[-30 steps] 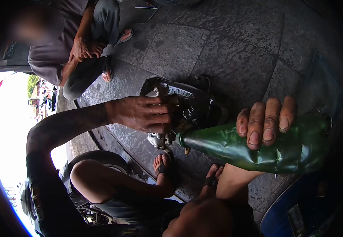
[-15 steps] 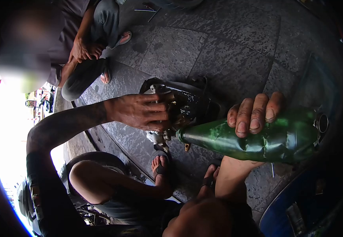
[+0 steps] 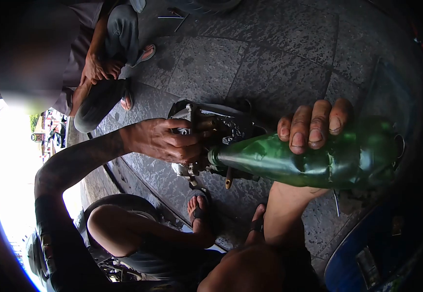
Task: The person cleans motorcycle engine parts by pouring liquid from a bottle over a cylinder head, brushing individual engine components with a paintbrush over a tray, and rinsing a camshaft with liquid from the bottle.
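A green plastic bottle (image 3: 289,163), dented along its side, lies nearly level. My right hand (image 3: 316,126) is wrapped around its body, blackened fingertips showing on top. Its mouth points left and comes up beside my left hand (image 3: 172,141), whose curled fingers grip a metal mechanical part (image 3: 190,113); much of that part is hidden behind the hand. A brass-coloured piece (image 3: 228,182) sticks out below the bottle neck. Behind the metal part is a dark, wet-looking pan (image 3: 243,127). Whether liquid flows from the bottle, I cannot tell.
Another person (image 3: 92,63) sits at upper left, hands together. Thin metal tools (image 3: 175,18) lie on the stone paving (image 3: 289,63). A wheel (image 3: 128,207) is by my knee, a blue object (image 3: 381,253) at lower right. My sandalled feet (image 3: 198,209) flank the work.
The bottle and my right hand have moved up slightly, and the bottle's mouth has shifted left, nearer my left hand. My left fingers are more curled. The whole view has shifted a little.
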`<action>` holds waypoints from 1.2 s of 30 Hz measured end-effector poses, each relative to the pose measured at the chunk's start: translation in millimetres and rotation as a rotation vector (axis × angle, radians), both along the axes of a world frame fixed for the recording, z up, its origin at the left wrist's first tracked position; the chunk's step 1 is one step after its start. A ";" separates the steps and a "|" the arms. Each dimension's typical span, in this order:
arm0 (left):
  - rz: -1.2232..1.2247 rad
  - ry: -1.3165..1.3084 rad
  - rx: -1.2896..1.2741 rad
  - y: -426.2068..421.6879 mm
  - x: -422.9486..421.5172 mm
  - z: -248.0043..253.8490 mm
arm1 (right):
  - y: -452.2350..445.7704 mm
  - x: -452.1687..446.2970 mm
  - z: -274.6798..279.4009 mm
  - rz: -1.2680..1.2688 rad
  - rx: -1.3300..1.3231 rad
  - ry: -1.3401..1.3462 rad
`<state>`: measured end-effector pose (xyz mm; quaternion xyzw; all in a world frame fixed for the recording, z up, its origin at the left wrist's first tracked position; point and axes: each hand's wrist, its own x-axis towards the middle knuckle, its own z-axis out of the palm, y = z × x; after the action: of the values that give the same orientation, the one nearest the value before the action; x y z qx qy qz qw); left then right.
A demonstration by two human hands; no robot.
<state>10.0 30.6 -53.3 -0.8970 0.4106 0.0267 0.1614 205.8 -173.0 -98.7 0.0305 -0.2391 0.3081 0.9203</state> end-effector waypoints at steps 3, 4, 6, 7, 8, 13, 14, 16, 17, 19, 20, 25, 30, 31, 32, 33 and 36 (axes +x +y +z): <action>0.002 0.025 0.014 -0.7 0.8 0.3 | 11.3 1.1 -4.8 -0.011 0.001 0.027; 0.015 0.059 0.006 -3.1 1.9 1.1 | 14.3 1.7 -6.7 -0.028 -0.005 0.028; 0.050 0.057 -0.024 -6.9 5.4 5.9 | 18.5 4.0 -7.8 -0.028 0.009 0.014; 0.045 0.066 -0.018 -8.5 8.4 8.7 | 20.1 4.3 -8.7 -0.027 0.026 0.000; 0.040 0.074 -0.011 -9.6 10.0 9.8 | 23.1 3.1 -8.6 -0.029 0.019 0.004; 0.040 0.132 -0.019 -9.6 8.4 9.0 | 33.0 4.7 -8.9 -0.027 0.092 0.214; 0.050 0.112 -0.034 -9.7 6.5 8.1 | 32.6 6.5 -10.6 -0.018 0.080 0.228; 0.066 0.115 -0.052 -7.9 3.3 5.6 | 31.0 9.6 -17.0 -0.033 0.058 0.218; 0.069 0.117 -0.025 -7.0 2.1 6.8 | 28.7 8.8 -18.1 -0.046 0.032 0.259; 0.071 0.121 0.004 -7.3 1.8 11.8 | 24.4 8.2 -22.0 -0.058 0.008 0.302; 0.101 0.128 0.010 -7.2 1.5 14.1 | 22.3 9.3 -25.5 -0.057 -0.010 0.296; 0.180 0.140 0.000 -7.1 0.4 21.0 | 8.7 8.8 -33.9 -0.039 -0.170 0.136; 0.248 0.157 -0.046 -1.3 -2.3 18.5 | 7.8 3.2 -41.6 -0.020 -0.127 0.314; 0.247 0.157 -0.048 0.1 -4.2 18.7 | 6.6 3.1 -40.9 -0.021 -0.129 0.314; 0.365 0.220 -0.122 1.2 -7.0 19.2 | 4.9 2.8 -39.7 -0.037 -0.106 0.286; 0.480 0.281 -0.195 1.9 -9.1 19.6 | 3.2 2.7 -38.8 -0.054 -0.082 0.256; 0.657 0.251 -0.257 1.7 -13.3 20.6 | 0.3 -0.2 -35.1 -0.063 -0.061 0.247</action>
<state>-3.3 32.3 -32.7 -0.9837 0.1172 0.1350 -0.0212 205.6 -172.7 -133.8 0.0327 -0.1151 0.2799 0.9525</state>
